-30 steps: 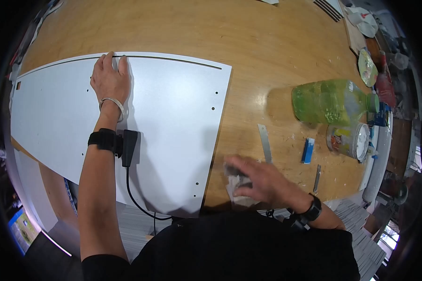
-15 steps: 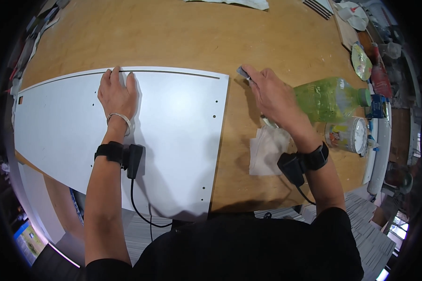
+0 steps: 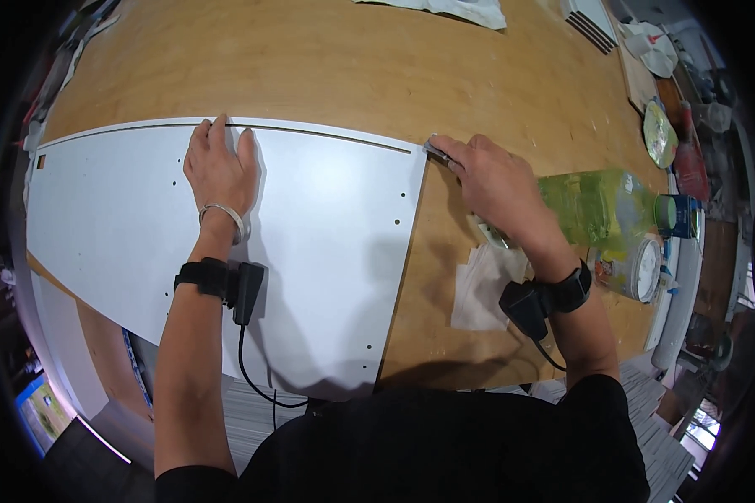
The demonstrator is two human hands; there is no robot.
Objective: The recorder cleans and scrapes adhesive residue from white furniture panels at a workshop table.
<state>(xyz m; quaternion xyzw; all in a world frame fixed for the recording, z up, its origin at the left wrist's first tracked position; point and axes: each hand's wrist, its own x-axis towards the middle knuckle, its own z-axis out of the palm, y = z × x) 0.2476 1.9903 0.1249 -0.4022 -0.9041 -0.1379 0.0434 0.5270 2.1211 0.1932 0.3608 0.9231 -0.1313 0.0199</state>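
Note:
A white panel (image 3: pixel 319 243) lies flat, with a long groove near its far edge and small drilled holes at its right side. Flat on it, fingers spread over the groove, rests my left hand (image 3: pixel 221 172), open and holding nothing. At the panel's far right corner, my right hand (image 3: pixel 499 180) is closed on a small grey flat piece (image 3: pixel 436 146), which meets the corner edge. Its exact kind is hard to make out, since the fingers cover much of it. Below my right hand lies a folded beige cloth (image 3: pixel 482 289).
The panel lies on a wooden table (image 3: pixel 310 67). To the right of my right hand are a plastic bottle of yellow-green liquid (image 3: pixel 600 205), lying on its side, and a round tub (image 3: pixel 633 270). White slotted strips (image 3: pixel 591 29) lie far right; a white sheet (image 3: pixel 445 8) lies at the far edge.
My right hand has brought the grey piece to the panel's far right corner, from just beyond it. My left hand stays on the panel. The whole view has shifted slightly.

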